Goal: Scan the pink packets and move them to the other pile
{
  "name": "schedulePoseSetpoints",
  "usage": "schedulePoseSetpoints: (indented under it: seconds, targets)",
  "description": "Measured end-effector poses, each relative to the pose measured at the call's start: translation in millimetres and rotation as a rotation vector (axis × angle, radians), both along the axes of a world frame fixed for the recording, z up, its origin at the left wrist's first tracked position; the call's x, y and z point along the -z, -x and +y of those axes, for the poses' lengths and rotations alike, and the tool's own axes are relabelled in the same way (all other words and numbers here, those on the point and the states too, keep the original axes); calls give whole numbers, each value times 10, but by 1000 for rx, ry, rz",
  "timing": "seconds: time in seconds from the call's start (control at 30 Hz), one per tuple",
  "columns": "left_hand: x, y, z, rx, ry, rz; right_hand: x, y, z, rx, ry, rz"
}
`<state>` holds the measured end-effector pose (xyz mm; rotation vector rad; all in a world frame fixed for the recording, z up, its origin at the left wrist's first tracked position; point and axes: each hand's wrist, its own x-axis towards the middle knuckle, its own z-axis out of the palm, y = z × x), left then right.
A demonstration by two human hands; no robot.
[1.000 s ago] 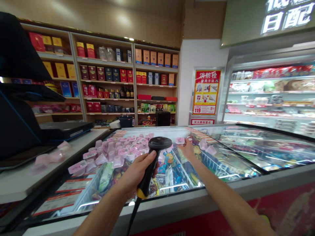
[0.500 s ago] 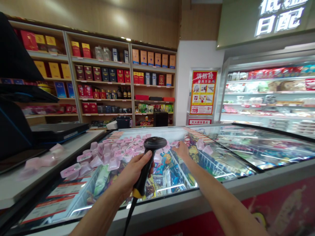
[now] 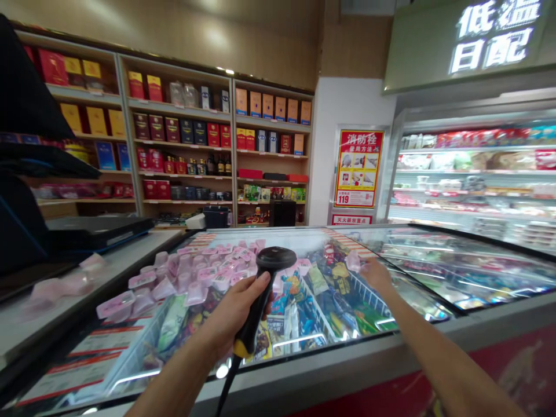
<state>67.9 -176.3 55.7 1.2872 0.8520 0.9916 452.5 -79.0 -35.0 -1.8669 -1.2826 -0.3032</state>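
Observation:
A black barcode scanner (image 3: pixel 256 301) with a yellow band near its cable end is gripped in my left hand (image 3: pixel 238 307), head upward, above the glass-topped freezer (image 3: pixel 295 230). My right hand (image 3: pixel 377 277) reaches across the glass at the right, its bent fingers beside a small pink plastic cup (image 3: pixel 353 260). Whether those fingers close on a cup is hidden. Left of and behind the scanner, many similar pink cups (image 3: pixel 197 292) lie jumbled on the glass. Wrapped frozen goods (image 3: pixel 291 313) show through the glass below.
A white counter (image 3: pixel 26 327) at the left bears more pink cups (image 3: pixel 56 289) and black equipment (image 3: pixel 99 229). Shelves of boxed goods (image 3: pixel 185 130) line the back wall. An open chilled display (image 3: pixel 482 174) stands at the right. The scanner's cable (image 3: pixel 226 385) hangs toward me.
My right hand has moved right, from the cup heap to the separate cups. One of the two cups there is now out of sight near it. My left hand still holds the scanner.

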Motion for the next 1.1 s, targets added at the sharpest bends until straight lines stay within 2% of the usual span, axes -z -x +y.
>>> schedulePoseSetpoints:
  seconds: [0.07,0.17,0.23,0.43,0.67,0.83,1.0,1.07,1.1]
  targets:
    - [-4,-12,-20,12,0,-6,-16,188,34,-47,-57,45]
    - [-25,-13,-63,19,1,6,-109,632,145,-274,-209,76]
    - [-44,5,-102,25,8,21,-165,897,231,-356,-258,66]
    - [-100,89,-211,31,24,60,-167,1269,396,-404,-312,47]
    - [-67,73,-110,14,-18,42,-168,1334,405,-400,-223,55]
    - [11,33,4,-26,21,45,-54,1251,381,-316,-62,63]
    - [70,-4,86,-47,18,41,30,1119,360,-376,110,94]
    - [79,-10,106,-55,27,52,-11,1003,357,-319,125,92]
    - [82,-9,113,-59,33,58,-39,923,356,-243,110,76]
